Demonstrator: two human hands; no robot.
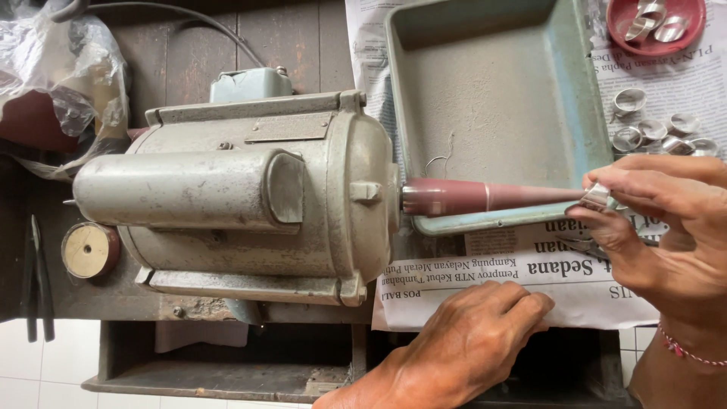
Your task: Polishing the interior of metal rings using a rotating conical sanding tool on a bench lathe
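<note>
A grey electric motor (242,201) lies on the bench, with a long reddish tapered spindle (485,197) sticking out to the right. My right hand (666,220) pinches a small silver ring (598,197) onto the spindle's thin tip. Resting palm down on the newspaper (560,291) in front of the motor is my left hand (469,341), with its fingers curled and nothing in it. A thin red bracelet circles my right wrist.
A grey-green metal tray (492,98) sits behind the spindle. Several silver rings (655,132) lie on the newspaper at right, more in a red dish (655,23). A round disc (87,250), pliers (38,280) and a crumpled plastic bag (64,76) are at left.
</note>
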